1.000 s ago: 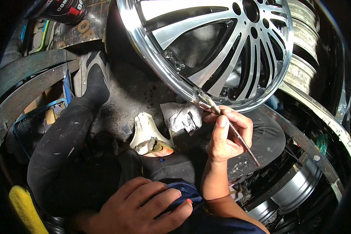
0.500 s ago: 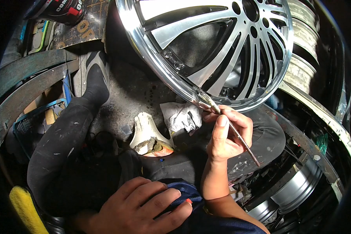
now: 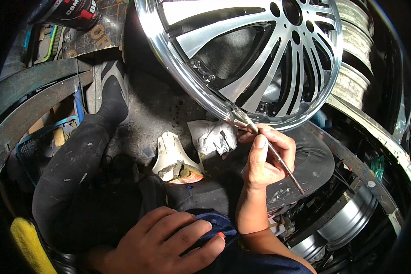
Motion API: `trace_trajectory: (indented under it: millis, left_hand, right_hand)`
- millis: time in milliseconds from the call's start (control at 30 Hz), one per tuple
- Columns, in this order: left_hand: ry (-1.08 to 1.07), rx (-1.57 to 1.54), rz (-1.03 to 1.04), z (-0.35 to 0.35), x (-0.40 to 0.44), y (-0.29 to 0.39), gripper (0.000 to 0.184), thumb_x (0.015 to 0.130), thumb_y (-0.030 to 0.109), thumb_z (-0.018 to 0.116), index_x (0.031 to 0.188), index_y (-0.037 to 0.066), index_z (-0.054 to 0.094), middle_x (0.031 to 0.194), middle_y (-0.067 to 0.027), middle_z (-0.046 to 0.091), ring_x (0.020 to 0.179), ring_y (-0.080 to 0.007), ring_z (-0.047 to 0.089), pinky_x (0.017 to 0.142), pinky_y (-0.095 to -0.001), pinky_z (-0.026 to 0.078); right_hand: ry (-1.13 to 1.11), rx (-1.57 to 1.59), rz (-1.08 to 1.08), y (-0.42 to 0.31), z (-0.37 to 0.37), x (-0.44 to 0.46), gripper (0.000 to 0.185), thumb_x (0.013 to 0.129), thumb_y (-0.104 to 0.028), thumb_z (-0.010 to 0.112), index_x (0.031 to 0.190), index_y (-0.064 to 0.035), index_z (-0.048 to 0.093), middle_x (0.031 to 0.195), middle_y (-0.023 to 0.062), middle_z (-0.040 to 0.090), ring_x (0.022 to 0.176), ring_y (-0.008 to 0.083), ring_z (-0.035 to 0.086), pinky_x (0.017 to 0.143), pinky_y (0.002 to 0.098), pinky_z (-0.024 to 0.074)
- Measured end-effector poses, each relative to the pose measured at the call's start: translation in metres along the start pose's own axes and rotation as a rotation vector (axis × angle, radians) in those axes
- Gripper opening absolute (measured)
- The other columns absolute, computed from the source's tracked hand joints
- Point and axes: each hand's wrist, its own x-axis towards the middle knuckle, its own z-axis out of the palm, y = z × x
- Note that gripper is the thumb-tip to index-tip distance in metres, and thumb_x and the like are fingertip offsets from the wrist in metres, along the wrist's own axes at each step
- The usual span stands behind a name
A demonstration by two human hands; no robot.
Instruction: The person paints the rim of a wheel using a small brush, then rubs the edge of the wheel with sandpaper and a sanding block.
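Note:
My right hand pinches a thin paintbrush between thumb and fingers. Its tip meets the lower rim of a polished alloy wheel, which has bright spokes and dark recesses. The long brown handle slants down to the right past my palm. Lower in view, my left hand rests over my lap with its fingers spread, holding nothing. Between my legs sits a cut-off white plastic container with greyish-green dried matter inside. A crumpled white cloth lies beside it, below the wheel.
A dark tub with red and white lettering stands on a board at upper left. Stacked wheel rims rise on the right, with another silver rim below. A blue basket and a yellow cloth are at left.
The wheel has shifted very slightly to the left in view. Both hands and the paintbrush hold nearly the same positions.

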Motion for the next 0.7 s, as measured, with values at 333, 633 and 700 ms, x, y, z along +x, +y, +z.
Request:
trace_trajectory:
  millis: [333, 633, 700]
  left_hand:
    - [0.019, 0.007, 0.03, -0.005, 0.004, -0.001, 0.041, 0.087, 0.023, 0.082, 0.126, 0.021, 0.071, 0.121, -0.0041, 0.063, 0.108, -0.0222, 0.064, 0.09, -0.0398, 0.055]
    - [-0.003, -0.011, -0.005, -0.003, 0.005, 0.006, 0.057, 0.075, 0.018, 0.092, 0.129, 0.019, 0.071, 0.127, -0.0053, 0.065, 0.112, -0.0292, 0.064, 0.093, -0.0438, 0.055]
    - [-0.017, 0.005, -0.002, -0.003, 0.007, 0.005, 0.058, 0.074, 0.018, 0.093, 0.128, 0.018, 0.071, 0.126, -0.0057, 0.066, 0.112, -0.0295, 0.065, 0.093, -0.0438, 0.055]
  right_hand:
    - [-0.007, 0.021, 0.002, 0.001, -0.004, -0.002, 0.02, 0.095, 0.004, 0.071, 0.112, 0.0058, 0.061, 0.094, 0.0215, 0.075, 0.076, 0.0238, 0.077, 0.071, 0.0341, 0.0643]
    - [0.101, 0.427, 0.165, 0.0, -0.015, 0.001, 0.02, 0.104, -0.006, 0.06, 0.12, 0.0033, 0.054, 0.099, 0.0259, 0.068, 0.072, 0.0282, 0.068, 0.068, 0.0432, 0.0625]
    - [0.132, 0.503, 0.177, 0.0, -0.017, 0.002, 0.019, 0.105, -0.005, 0.06, 0.12, 0.0031, 0.054, 0.101, 0.0251, 0.068, 0.074, 0.0266, 0.07, 0.069, 0.0421, 0.0634]
